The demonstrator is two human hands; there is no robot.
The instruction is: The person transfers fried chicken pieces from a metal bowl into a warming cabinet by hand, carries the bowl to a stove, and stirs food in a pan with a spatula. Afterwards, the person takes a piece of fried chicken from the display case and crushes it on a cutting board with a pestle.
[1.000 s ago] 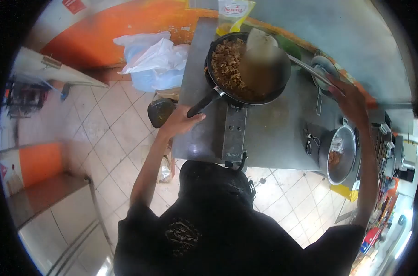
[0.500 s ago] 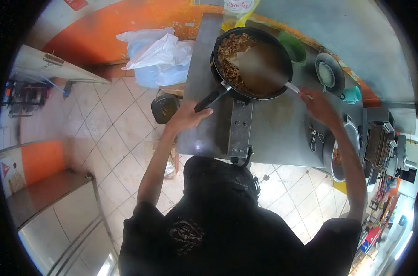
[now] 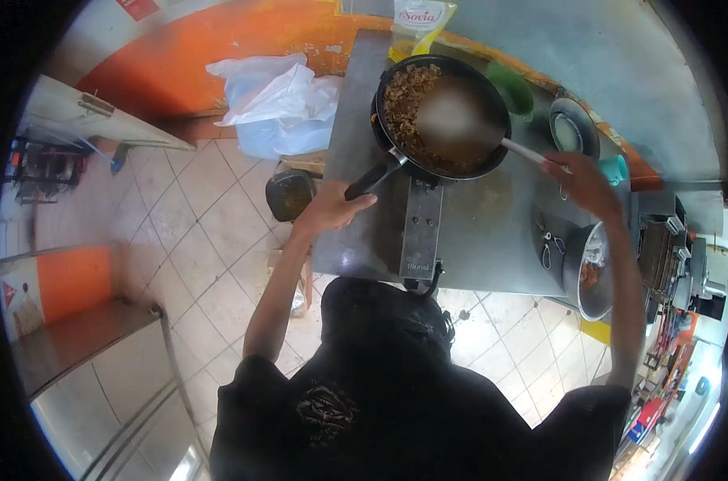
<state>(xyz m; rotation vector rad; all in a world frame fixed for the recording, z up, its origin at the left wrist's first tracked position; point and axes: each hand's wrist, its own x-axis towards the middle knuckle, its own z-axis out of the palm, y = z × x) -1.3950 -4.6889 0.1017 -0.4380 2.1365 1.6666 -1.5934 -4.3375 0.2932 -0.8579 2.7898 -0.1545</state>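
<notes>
A black frying pan [image 3: 494, 154] sits on the gas stove [image 3: 421, 228], with crumbly brown food [image 3: 409, 100] along its left side and a brown, wet-looking area on the right. My left hand [image 3: 333, 210] is closed round the end of the pan's black handle [image 3: 373, 178], thumb stretched along it. From the right, my right hand [image 3: 582, 183] grips a long metal spatula [image 3: 522, 150] that reaches over the pan rim. Motion blurs the spatula's head into a pale smear above the food.
Behind the pan stand a Sovia bag [image 3: 418, 22] and a green bowl [image 3: 510, 90]. To the right are a smaller dark pan [image 3: 570, 132], a turquoise mug [image 3: 614, 170], scissors [image 3: 548, 250] and a large metal bowl [image 3: 593, 301]. White plastic bags [image 3: 288, 108] lie left of the counter.
The spatula's head has swung from the food at the pan's left toward its middle. My right hand has shifted right and slightly down; my left hand keeps the handle.
</notes>
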